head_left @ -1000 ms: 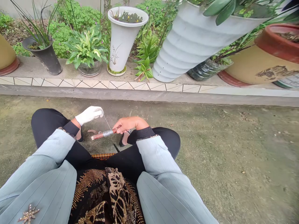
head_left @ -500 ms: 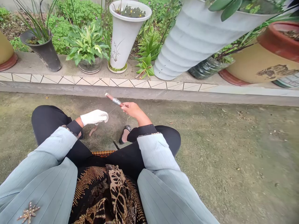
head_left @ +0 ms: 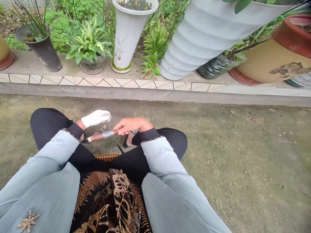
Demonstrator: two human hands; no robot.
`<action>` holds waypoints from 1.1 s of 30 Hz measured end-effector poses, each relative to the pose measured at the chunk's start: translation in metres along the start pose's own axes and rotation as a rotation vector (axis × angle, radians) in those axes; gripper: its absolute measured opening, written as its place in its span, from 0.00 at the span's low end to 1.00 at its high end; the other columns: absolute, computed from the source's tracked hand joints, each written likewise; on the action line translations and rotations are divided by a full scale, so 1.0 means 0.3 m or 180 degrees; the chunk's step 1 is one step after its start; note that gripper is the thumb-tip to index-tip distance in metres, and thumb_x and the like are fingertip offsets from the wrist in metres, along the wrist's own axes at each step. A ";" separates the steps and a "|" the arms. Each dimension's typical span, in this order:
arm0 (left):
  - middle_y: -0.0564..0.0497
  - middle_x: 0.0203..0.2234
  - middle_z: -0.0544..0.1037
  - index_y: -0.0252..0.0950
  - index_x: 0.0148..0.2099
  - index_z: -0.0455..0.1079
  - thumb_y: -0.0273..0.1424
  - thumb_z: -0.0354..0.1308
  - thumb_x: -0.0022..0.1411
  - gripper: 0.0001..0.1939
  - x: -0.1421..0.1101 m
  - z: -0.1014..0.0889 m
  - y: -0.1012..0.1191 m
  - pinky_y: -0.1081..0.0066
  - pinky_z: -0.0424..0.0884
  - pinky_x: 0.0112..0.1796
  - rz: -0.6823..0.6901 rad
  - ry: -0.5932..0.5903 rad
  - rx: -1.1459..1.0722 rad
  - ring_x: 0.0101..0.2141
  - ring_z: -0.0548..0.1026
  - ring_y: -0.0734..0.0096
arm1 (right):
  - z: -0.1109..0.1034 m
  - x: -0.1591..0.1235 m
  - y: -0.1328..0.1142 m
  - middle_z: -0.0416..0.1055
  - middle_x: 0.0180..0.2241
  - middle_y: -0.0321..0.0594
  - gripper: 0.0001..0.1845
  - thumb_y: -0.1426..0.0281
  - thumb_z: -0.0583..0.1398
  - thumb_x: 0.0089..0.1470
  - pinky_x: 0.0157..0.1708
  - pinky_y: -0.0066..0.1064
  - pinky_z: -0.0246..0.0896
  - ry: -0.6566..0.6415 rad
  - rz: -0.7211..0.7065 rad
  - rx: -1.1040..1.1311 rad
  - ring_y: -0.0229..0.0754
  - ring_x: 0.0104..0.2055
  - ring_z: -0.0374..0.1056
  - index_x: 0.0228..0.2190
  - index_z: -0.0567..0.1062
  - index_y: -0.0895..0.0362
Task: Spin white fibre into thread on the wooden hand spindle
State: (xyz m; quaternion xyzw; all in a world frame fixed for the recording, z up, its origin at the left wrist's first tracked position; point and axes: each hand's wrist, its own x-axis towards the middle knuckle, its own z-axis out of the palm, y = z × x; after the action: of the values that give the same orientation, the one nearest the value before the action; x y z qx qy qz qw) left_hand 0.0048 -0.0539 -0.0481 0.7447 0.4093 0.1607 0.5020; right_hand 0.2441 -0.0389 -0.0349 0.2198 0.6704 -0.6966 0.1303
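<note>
My right hand (head_left: 128, 125), bare, is wrapped round one end of a reddish-brown wooden stick (head_left: 97, 137). Silvery wire (head_left: 108, 134) is wound in a band about the stick's middle, and its pale far end points left. A thin loose strand rises from the band to my left hand (head_left: 96, 118), which wears a white glove. The fingers of that hand are closed and bent downward on the strand. Below the glove shows another short brown piece (head_left: 103, 127), partly covered; whether it lies on the ground or is held, I cannot tell.
My bent knees (head_left: 51, 123) stand on both sides, with a shoe (head_left: 127, 141) between them. Ahead runs a low tiled ledge (head_left: 145, 84) bearing several potted plants, among them a tall white pot (head_left: 128, 35) and a large ribbed pot (head_left: 194, 38). Concrete ground (head_left: 230, 155) extends right.
My right hand has swung the stick down and toward me, so it now lies nearly level below my left hand. The gloved hand has moved slightly up and left.
</note>
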 end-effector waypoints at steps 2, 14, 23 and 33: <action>0.55 0.21 0.67 0.32 0.35 0.69 0.42 0.50 0.63 0.17 0.005 0.009 -0.010 0.77 0.60 0.24 -0.0186 0.0132 -0.0378 0.21 0.61 0.78 | -0.019 -0.040 -0.009 0.65 0.23 0.31 0.20 0.59 0.63 0.52 0.22 0.23 0.51 0.1026 -0.0609 0.0423 0.29 0.21 0.55 0.41 0.74 0.61; 0.52 0.23 0.69 0.31 0.34 0.69 0.43 0.50 0.65 0.20 -0.015 0.001 -0.002 0.76 0.59 0.25 0.0086 -0.0028 -0.0379 0.21 0.62 0.78 | -0.084 -0.033 0.042 0.73 0.28 0.39 0.12 0.68 0.58 0.56 0.29 0.27 0.53 0.2239 0.1571 -0.1467 0.37 0.29 0.64 0.40 0.77 0.58; 0.53 0.23 0.69 0.30 0.32 0.69 0.42 0.50 0.63 0.19 -0.021 -0.015 0.016 0.77 0.58 0.25 -0.0080 0.0241 -0.0035 0.22 0.61 0.78 | -0.017 0.028 0.031 0.63 0.22 0.32 0.12 0.72 0.59 0.53 0.24 0.25 0.51 0.0431 0.1111 -0.0854 0.32 0.23 0.57 0.40 0.77 0.59; 0.57 0.17 0.62 0.32 0.34 0.68 0.43 0.52 0.62 0.17 0.013 0.011 -0.056 0.76 0.57 0.23 -0.0095 0.0221 -0.0806 0.19 0.58 0.79 | -0.037 -0.078 -0.020 0.61 0.23 0.30 0.25 0.57 0.63 0.52 0.21 0.24 0.47 0.2079 -0.0974 0.0933 0.29 0.21 0.51 0.45 0.71 0.62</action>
State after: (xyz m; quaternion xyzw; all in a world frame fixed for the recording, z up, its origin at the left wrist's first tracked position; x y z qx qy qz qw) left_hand 0.0019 -0.0504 -0.0650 0.6632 0.4140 0.2293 0.5798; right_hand 0.2630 -0.0301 -0.0185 0.3438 0.5950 -0.6897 -0.2282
